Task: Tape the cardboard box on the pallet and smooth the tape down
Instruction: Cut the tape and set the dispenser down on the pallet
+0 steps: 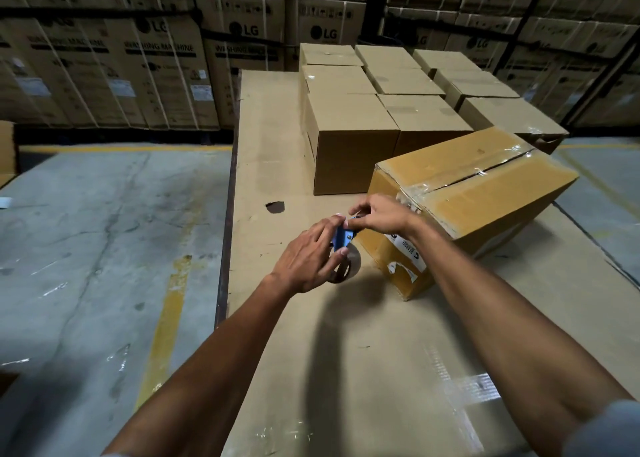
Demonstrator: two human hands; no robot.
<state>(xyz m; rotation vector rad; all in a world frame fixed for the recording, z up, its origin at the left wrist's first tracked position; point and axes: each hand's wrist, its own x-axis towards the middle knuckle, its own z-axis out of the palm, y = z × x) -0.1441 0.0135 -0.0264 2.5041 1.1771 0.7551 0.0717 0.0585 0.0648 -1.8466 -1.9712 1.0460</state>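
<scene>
Setting: warehouse floor (104,231) of grey concrete with yellow painted lines, walled at twelve o'clock by stacked appliance cartons (121,68) printed with LG and washing machine.
Work surface: I see a pallet (270,144) topped with flat cardboard sheeting; its left edge runs from twelve to seven o'clock as a dark strip, and past it lies open floor.
Open room: bare sheeting spreads from the centre toward six o'clock between my forearms; a small torn hole (275,207) sits at eleven o'clock from my hands.
Task box: the cardboard box (467,196) lies skewed at two o'clock from my hands, its near corner pointing toward five o'clock; clear tape (485,170) runs along its top seam and wrinkles over the near edge.
Other boxes: a block of plain brown boxes (381,110) stands in rows at twelve to one o'clock, just beside the task box.
Left hand: my left hand (308,255) is wrapped around the blue tape dispenser (341,238), its roll showing below.
Right hand: my right hand (377,215) pinches at the dispenser's top, just beside the box's near face; whether tape is between the fingers I cannot tell.
</scene>
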